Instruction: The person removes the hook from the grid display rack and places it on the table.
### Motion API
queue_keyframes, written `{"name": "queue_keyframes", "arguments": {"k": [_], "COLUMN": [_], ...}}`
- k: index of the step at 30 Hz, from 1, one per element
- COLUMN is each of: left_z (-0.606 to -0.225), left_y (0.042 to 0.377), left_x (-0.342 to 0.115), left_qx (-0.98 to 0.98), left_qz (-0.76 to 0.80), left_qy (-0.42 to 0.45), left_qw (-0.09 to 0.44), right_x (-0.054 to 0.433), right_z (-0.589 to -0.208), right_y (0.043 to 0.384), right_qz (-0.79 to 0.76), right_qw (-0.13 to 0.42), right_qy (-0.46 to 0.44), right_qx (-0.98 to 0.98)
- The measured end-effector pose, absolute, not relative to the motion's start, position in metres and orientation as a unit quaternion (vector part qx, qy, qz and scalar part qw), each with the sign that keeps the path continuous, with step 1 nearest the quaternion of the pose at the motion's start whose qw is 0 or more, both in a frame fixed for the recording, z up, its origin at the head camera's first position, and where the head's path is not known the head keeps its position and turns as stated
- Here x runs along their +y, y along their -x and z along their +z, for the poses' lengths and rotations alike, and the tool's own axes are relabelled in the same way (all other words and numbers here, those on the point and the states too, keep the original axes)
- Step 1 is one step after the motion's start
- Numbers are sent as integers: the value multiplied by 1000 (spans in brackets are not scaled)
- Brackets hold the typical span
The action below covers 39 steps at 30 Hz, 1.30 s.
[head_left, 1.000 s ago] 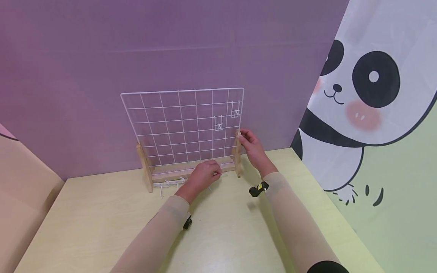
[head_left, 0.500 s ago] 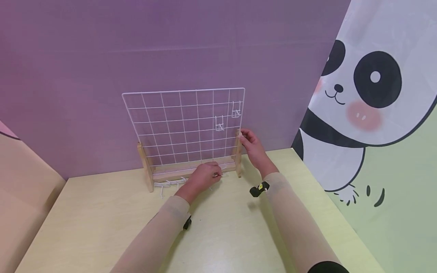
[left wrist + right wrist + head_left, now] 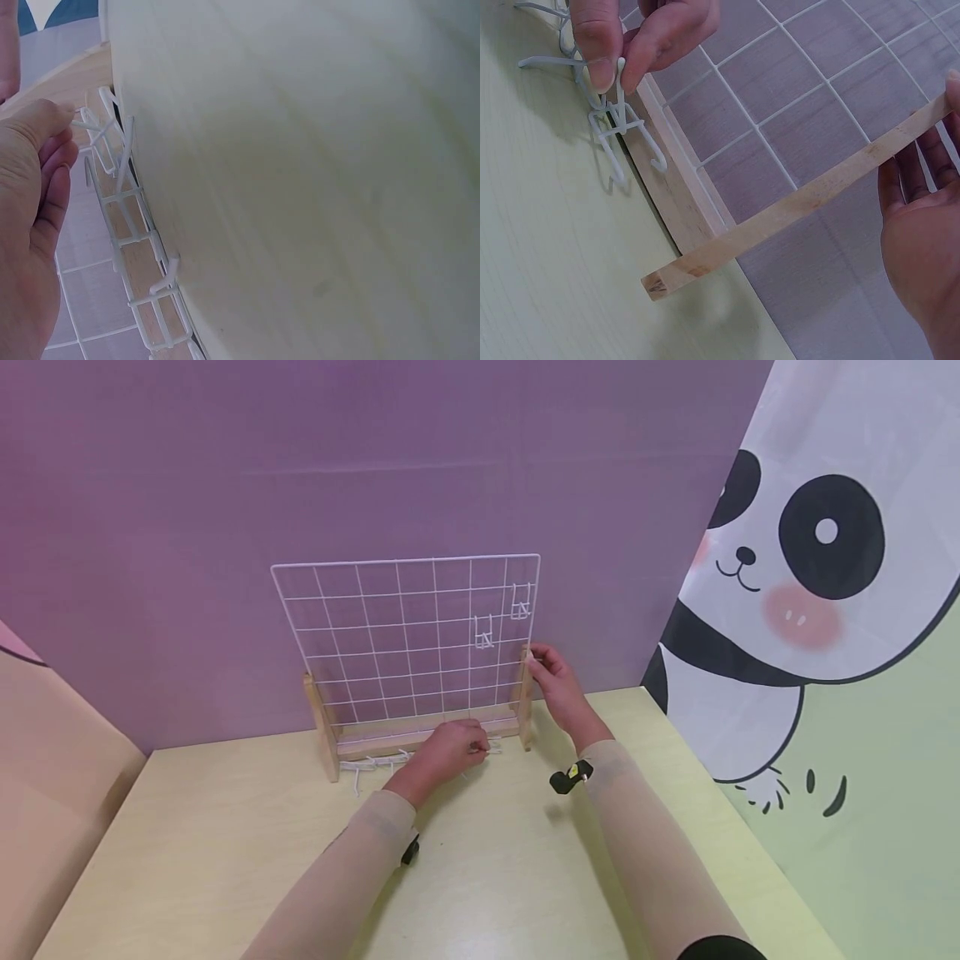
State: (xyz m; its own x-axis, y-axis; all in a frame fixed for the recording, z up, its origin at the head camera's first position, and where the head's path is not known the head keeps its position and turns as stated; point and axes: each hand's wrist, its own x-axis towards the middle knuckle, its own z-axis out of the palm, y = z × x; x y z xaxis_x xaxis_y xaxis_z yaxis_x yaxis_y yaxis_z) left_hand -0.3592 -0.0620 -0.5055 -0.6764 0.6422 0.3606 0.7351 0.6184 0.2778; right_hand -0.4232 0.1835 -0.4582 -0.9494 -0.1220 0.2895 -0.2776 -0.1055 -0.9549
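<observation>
Toward five o'clock on the wire rack (image 3: 438,648), the left hand (image 3: 447,750) pinches a white hook (image 3: 621,124); at three o'clock the right hand (image 3: 558,689) grips the rack's wooden upright (image 3: 802,201).

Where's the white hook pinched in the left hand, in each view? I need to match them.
Head: the hook is just right of centre, partly hidden by the left hand.
Left wrist: the hook is upper left.
Right wrist: the hook is upper left, prong pinched.
Shared landmark: the white wire grid, visible in all three.
</observation>
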Motion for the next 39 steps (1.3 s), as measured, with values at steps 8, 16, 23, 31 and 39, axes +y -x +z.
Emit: {"name": "queue_keyframes", "arguments": {"k": [8, 16, 23, 31, 39], "left_z": [-507, -508, -508, -506, -505], "left_y": [361, 361, 360, 358, 359], "left_x": [-59, -58, -59, -60, -61], "left_qx": [-903, -908, -906, -901, -897], "left_qz": [-200, -195, -217, -222, -221], "left_qy": [371, 367, 362, 371, 378], "left_qw": [79, 58, 35, 44, 59], "right_x": [183, 183, 183, 183, 182], "right_z": [-460, -458, -457, -457, -457], "right_y": [424, 421, 421, 422, 421], "right_qz": [728, 722, 724, 726, 726], "right_qw": [59, 55, 53, 58, 58], "right_qy": [-156, -150, -144, -151, -154], "right_qx": [-665, -673, -672, -668, -667]}}
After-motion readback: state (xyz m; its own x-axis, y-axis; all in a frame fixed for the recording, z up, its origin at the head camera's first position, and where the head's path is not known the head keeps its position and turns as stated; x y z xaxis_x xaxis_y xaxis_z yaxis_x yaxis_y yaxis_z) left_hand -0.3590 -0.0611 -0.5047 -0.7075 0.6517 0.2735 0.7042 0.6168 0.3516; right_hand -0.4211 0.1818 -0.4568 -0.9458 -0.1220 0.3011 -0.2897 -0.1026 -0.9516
